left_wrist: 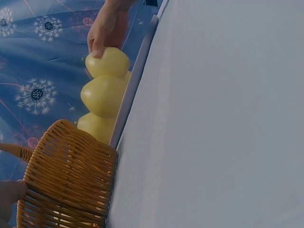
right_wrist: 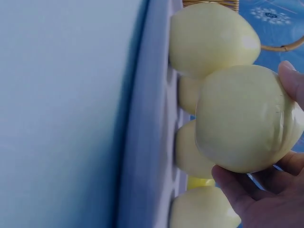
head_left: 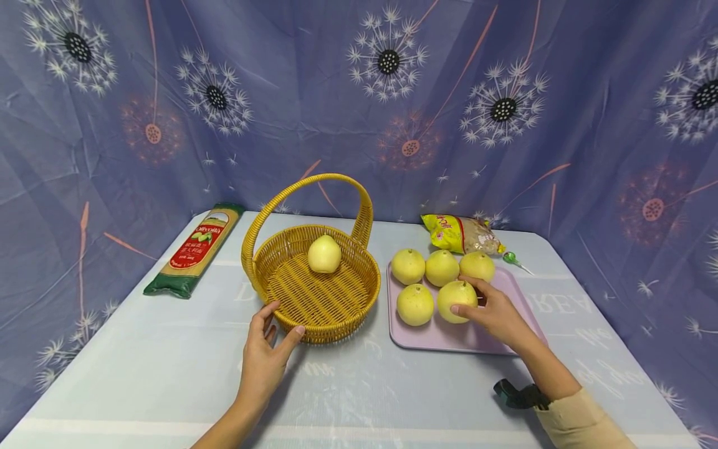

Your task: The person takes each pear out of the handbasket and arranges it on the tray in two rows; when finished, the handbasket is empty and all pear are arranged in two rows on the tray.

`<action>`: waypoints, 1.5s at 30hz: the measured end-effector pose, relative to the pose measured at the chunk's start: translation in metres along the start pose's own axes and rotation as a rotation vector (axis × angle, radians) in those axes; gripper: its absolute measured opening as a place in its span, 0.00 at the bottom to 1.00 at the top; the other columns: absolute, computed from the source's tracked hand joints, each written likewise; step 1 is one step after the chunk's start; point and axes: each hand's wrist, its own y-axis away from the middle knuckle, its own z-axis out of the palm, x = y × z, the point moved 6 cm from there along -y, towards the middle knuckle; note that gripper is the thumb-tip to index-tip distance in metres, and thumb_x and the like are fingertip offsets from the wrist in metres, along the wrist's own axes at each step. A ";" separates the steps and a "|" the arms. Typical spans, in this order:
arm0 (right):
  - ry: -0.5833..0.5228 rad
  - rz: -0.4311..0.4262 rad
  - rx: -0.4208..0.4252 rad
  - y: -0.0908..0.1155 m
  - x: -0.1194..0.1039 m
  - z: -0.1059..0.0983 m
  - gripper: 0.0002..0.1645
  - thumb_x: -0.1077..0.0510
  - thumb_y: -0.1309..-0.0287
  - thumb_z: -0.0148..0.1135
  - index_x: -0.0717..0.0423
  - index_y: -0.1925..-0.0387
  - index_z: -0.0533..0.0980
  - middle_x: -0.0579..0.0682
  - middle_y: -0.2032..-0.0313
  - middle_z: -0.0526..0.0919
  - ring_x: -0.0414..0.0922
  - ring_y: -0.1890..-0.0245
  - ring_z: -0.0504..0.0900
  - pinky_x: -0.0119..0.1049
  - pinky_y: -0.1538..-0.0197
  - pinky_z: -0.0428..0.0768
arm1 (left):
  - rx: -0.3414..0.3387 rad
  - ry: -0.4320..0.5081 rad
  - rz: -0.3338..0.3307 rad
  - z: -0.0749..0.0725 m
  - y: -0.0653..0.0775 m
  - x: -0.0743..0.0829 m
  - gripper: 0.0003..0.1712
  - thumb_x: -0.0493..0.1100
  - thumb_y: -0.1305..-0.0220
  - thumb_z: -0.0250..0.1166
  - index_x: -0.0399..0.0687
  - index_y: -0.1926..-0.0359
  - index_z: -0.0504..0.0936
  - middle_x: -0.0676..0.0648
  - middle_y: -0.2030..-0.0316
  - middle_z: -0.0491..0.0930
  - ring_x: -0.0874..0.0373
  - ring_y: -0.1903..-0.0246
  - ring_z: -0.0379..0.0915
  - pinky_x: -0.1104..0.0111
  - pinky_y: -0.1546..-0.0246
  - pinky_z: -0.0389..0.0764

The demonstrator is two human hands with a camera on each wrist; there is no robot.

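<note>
My right hand (head_left: pixel 496 313) grips a yellow-green pear (head_left: pixel 456 302) above the front of the pink tray (head_left: pixel 404 338). In the right wrist view, thumb and fingers lie on opposite sides of that pear (right_wrist: pixel 244 118); whether it touches the tray I cannot tell. Several other pears (head_left: pixel 415 305) sit close around it on the tray. My left hand (head_left: pixel 266 360) touches the front-left rim of a yellow-brown wicker basket (head_left: pixel 336 329), thumb and index finger spread apart. One pear (head_left: pixel 324 254) lies inside the basket, towards the back. The left wrist view shows the basket's woven side (left_wrist: pixel 71 166).
A green-ended pasta packet (head_left: pixel 194 251) lies left of the basket. Behind the tray are a yellow-and-clear food bag (head_left: pixel 462 234) and a green-headed lollipop (head_left: pixel 512 258). The basket's tall handle (head_left: pixel 303 181) arches over it. A patterned blue curtain (head_left: pixel 303 81) hangs behind the table (head_left: pixel 168 368).
</note>
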 end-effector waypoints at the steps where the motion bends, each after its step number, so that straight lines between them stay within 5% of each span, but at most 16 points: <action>1: 0.003 -0.002 -0.001 0.000 0.001 0.001 0.46 0.44 0.49 0.69 0.60 0.34 0.63 0.62 0.46 0.77 0.53 0.52 0.78 0.33 0.55 0.78 | -0.001 0.001 0.001 0.000 0.000 0.000 0.39 0.44 0.41 0.67 0.46 0.33 0.58 0.42 0.31 0.56 0.46 0.29 0.49 0.51 0.29 0.56; 17: 0.036 -0.021 -0.022 0.001 0.013 0.010 0.46 0.44 0.47 0.67 0.62 0.34 0.62 0.64 0.44 0.75 0.53 0.50 0.77 0.47 0.47 0.78 | -0.015 -0.008 -0.016 0.000 0.000 0.000 0.39 0.47 0.41 0.67 0.49 0.33 0.58 0.41 0.30 0.54 0.44 0.28 0.48 0.51 0.29 0.55; 37: 0.026 -0.019 -0.050 0.001 0.014 0.016 0.45 0.44 0.47 0.67 0.61 0.34 0.62 0.63 0.41 0.73 0.54 0.48 0.76 0.46 0.47 0.77 | -0.008 0.011 -0.004 0.001 0.000 -0.001 0.39 0.46 0.42 0.68 0.46 0.34 0.59 0.41 0.30 0.54 0.44 0.28 0.48 0.51 0.29 0.55; 45: -0.008 -0.039 -0.058 0.003 0.012 0.015 0.46 0.44 0.46 0.66 0.60 0.33 0.60 0.60 0.37 0.69 0.58 0.44 0.75 0.54 0.43 0.75 | -0.002 0.016 -0.001 0.000 -0.001 -0.001 0.40 0.49 0.43 0.68 0.46 0.34 0.59 0.41 0.30 0.55 0.45 0.29 0.49 0.51 0.29 0.56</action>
